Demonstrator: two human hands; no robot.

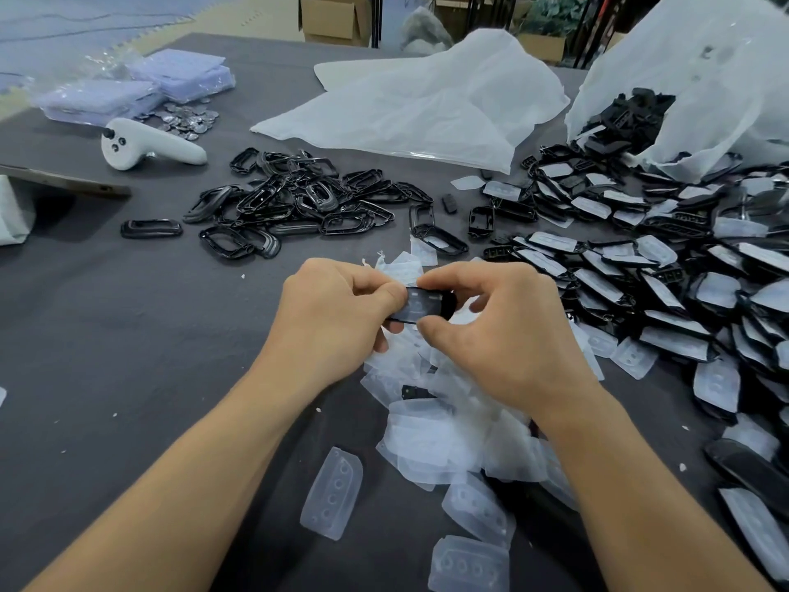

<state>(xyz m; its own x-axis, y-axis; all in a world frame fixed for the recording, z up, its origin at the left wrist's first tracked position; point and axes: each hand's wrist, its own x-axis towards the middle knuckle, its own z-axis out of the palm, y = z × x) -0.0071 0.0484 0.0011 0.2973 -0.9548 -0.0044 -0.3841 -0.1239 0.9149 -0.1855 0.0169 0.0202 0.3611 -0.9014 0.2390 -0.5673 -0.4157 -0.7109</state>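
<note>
Hands meet over the table's middle, both on one small black key-fob shell point(422, 304) w/ a translucent button pad seated in it. Left hand point(337, 309) pinches the shell's left end, fingers curled round it, thumb underneath. Right hand point(499, 331) pinches the right end, index finger on the top edge, thumb at the bottom edge, other fingers curled loosely behind. Shell is held clear of the grey cloth table point(128, 335), roughly level, pad side facing up.

Directly below and beyond the hands: heap of loose translucent silicone pads point(448, 429), overlapping each other; one single pad point(333, 493) lies apart to the heap's left, near the left forearm.

Right side: big pile of black shells w/ pads point(640, 267), spilling from an open white plastic bag point(704, 57) that has more black parts inside. Far centre: pile of bare black frames point(294, 198), one lone frame point(150, 228) just left of it. Behind that pile, a flat crumpled white bag point(410, 100).

Far left: white VR controller point(149, 145) lying on its side, small heap of silver discs point(188, 117) just behind it, and clear packs of purple items point(141, 85) beyond. Cardboard box point(333, 17) on the floor past the table edge.
</note>
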